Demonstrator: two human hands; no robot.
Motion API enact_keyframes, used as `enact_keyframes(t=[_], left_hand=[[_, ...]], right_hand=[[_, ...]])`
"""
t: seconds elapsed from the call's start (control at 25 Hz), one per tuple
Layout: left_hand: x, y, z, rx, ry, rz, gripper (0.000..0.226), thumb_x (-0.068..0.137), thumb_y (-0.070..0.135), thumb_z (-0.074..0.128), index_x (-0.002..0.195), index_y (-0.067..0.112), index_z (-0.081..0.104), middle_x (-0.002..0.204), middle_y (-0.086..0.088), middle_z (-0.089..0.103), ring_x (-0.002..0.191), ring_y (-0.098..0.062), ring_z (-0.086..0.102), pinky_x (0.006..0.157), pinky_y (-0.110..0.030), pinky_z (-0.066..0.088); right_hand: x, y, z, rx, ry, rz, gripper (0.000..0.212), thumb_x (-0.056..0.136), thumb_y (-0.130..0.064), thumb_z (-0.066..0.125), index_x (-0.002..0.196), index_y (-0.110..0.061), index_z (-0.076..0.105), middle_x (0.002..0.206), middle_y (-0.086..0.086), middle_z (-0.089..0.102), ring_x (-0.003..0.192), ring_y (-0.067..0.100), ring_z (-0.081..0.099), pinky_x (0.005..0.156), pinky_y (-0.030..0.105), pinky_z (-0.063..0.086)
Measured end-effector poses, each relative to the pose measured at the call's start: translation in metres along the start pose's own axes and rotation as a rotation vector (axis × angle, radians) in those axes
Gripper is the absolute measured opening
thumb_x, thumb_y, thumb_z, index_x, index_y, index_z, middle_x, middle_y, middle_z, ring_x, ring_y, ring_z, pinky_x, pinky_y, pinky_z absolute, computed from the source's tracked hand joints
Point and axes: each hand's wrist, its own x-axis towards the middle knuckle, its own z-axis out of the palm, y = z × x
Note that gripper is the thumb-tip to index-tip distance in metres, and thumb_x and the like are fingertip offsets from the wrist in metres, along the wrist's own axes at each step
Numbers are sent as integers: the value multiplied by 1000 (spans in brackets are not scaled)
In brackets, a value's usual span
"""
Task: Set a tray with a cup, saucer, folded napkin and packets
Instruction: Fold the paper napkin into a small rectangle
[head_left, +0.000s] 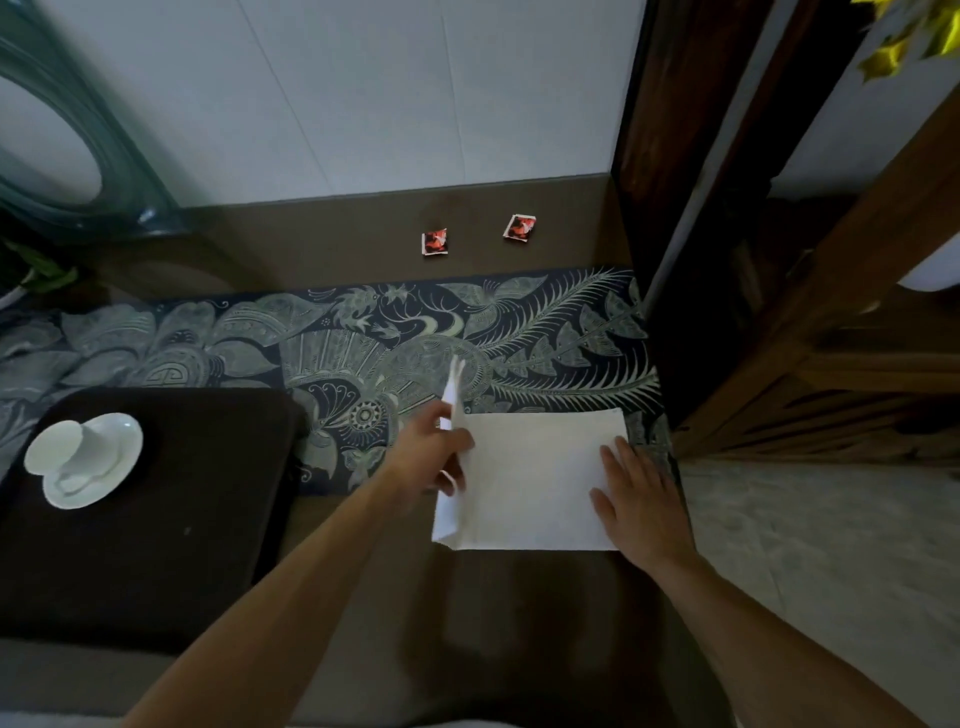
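A white napkin (535, 478) lies on the table's right side, partly over a patterned runner. My left hand (431, 457) grips its left edge and holds that flap lifted upright. My right hand (641, 499) rests flat on the napkin's right part, fingers spread. A dark tray (171, 519) sits at the left. On it stands a white saucer (111, 470) with a white cup (57, 447) tipped on its side. Two red packets, one (434, 242) left and one (520, 227) right, lie near the wall.
A dark floral runner (363, 358) crosses the brown table. A wooden cabinet (779, 312) stands close on the right, a round mirror frame (78, 130) and a plant at the far left. Pale floor shows at the lower right.
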Motion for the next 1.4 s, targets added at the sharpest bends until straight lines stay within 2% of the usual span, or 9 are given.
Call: enact_keyframes(t=[0.28, 0.52, 0.72, 0.84, 0.96, 1.04, 1.16, 1.24, 1.4], left_hand=[[36, 22, 124, 173, -254, -103, 27, 92, 13, 60, 111, 13, 41, 82, -17, 68, 55, -25, 67, 50, -32, 57], [64, 0, 185, 385, -260, -196, 41, 89, 17, 63, 119, 12, 36, 104, -18, 61, 63, -27, 72, 58, -40, 62], [62, -13, 195, 472, -270, -177, 50, 85, 34, 67, 119, 17, 35, 94, -15, 64, 73, -28, 71, 61, -38, 61], [58, -28, 174, 547, -251, -32, 40, 87, 38, 63, 120, 24, 46, 101, -7, 65, 86, -25, 68, 75, -39, 60], [58, -58, 130, 858, 38, 389, 33, 93, 38, 53, 123, 26, 54, 121, 2, 59, 111, -19, 56, 95, -36, 49], [61, -82, 103, 1002, 169, 556, 44, 95, 42, 48, 133, 22, 49, 140, -1, 48, 131, -23, 42, 109, -39, 33], [71, -113, 92, 1125, 179, 584, 64, 98, 50, 30, 152, 16, 22, 162, -9, 11, 149, -26, 4, 120, -43, 4], [75, -124, 98, 1166, 171, 576, 65, 100, 49, 22, 154, 13, 13, 162, -11, 0, 149, -25, -5, 121, -46, 4], [81, -127, 94, 1214, 181, 570, 68, 100, 51, 22, 154, 13, 9, 161, -16, -1, 149, -28, -5, 120, -47, 9]], right_hand=[[-9, 22, -12, 169, 142, 220, 54, 97, -39, 36, 145, -14, 39, 150, 13, 39, 138, 32, 35, 107, 50, 36], [-25, 44, -12, 330, 197, 302, 51, 97, -27, 45, 146, -17, 37, 150, 7, 40, 137, 25, 37, 106, 44, 39], [-24, 44, -5, 313, 184, 286, 52, 96, -33, 39, 146, -16, 38, 149, 6, 41, 134, 25, 41, 101, 43, 42], [-14, 34, -2, 220, 195, 229, 50, 97, -32, 43, 143, -14, 40, 147, 11, 44, 133, 28, 43, 102, 45, 42], [8, 13, -5, 25, 204, 87, 54, 95, -36, 41, 145, -15, 37, 150, 11, 41, 139, 29, 35, 111, 48, 34], [23, -7, -5, -38, 162, -46, 59, 95, -38, 45, 148, -15, 33, 155, 10, 33, 145, 30, 24, 115, 52, 26], [39, -32, 7, -70, 88, -180, 60, 97, -42, 37, 150, -16, 25, 159, 11, 22, 148, 30, 12, 117, 53, 21], [43, -38, 18, -66, 57, -181, 62, 98, -45, 33, 152, -18, 19, 161, 10, 13, 149, 29, 5, 118, 54, 18], [45, -29, 26, -67, 65, -148, 68, 98, -55, 26, 154, -23, 5, 163, 8, -2, 149, 25, -6, 120, 49, 6]])
